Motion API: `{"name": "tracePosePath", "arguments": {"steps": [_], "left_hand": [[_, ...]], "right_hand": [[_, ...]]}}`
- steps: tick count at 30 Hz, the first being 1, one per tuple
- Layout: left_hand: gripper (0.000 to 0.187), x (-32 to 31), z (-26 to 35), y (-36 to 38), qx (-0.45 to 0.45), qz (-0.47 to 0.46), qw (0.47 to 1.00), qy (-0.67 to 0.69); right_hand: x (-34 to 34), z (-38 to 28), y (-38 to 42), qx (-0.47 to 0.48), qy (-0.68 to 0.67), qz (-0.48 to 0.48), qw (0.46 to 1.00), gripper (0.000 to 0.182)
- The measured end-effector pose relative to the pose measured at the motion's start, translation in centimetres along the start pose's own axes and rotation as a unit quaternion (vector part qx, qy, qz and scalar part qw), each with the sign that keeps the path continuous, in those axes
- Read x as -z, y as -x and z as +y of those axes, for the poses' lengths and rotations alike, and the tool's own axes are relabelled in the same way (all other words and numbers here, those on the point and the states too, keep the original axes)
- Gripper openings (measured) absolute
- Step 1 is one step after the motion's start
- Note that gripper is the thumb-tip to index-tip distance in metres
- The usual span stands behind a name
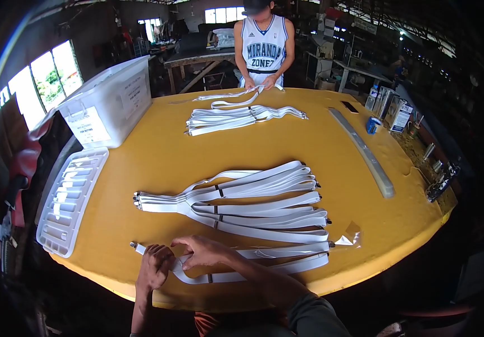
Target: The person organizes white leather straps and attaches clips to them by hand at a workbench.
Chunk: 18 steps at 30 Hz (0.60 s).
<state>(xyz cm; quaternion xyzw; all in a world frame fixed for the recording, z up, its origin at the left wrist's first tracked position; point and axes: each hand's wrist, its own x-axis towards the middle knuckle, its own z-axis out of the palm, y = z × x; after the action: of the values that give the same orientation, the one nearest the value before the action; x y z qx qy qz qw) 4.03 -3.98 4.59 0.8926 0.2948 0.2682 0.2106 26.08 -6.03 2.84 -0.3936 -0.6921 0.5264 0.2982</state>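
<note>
On the worktop [253, 147], at far left, a bin [110, 101]; on its near side, a lid [73, 202]. In the middle, a fanned strap bundle [169, 202]; near of it, a loose strap [230, 277]; far of it, another bundle [225, 118]. To the right, a long strip [360, 151]; at far right, a phone [350, 106], bottle [372, 96] and cans [402, 115]. Behind the far edge, a person [262, 45].

A dark grey sleeve [316, 317] and rust-red cloth [208, 324] at the lap are visible.

Yellow tabletop [219, 149]; plain white straps [236, 194], centre of frame; white jersey [262, 42] with blue lettering and trim, top; blue-and-white can [400, 116], upper right.
</note>
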Motion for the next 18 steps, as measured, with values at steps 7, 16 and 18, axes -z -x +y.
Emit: {"name": "tracePosePath", "arguments": {"steps": [7,16,18], "left_hand": [[0.014,-1.0,-0.8,0.7,0.013,0.027,0.999,0.038],[0.018,0.1,0.5,-0.5,-0.009,-0.015,1.000,-0.021],[0.025,-0.1,-0.1,0.0,0.024,-0.005,1.000,-0.004]], "right_hand": [[-0.5,0.2,-0.1,0.023,-0.068,0.029,0.997,0.070],[0.7,-0.6,0.6,0.031,-0.076,-0.010,0.997,0.069],[0.9,0.2,0.5,0.034,-0.128,0.007,0.991,0.071]]}}
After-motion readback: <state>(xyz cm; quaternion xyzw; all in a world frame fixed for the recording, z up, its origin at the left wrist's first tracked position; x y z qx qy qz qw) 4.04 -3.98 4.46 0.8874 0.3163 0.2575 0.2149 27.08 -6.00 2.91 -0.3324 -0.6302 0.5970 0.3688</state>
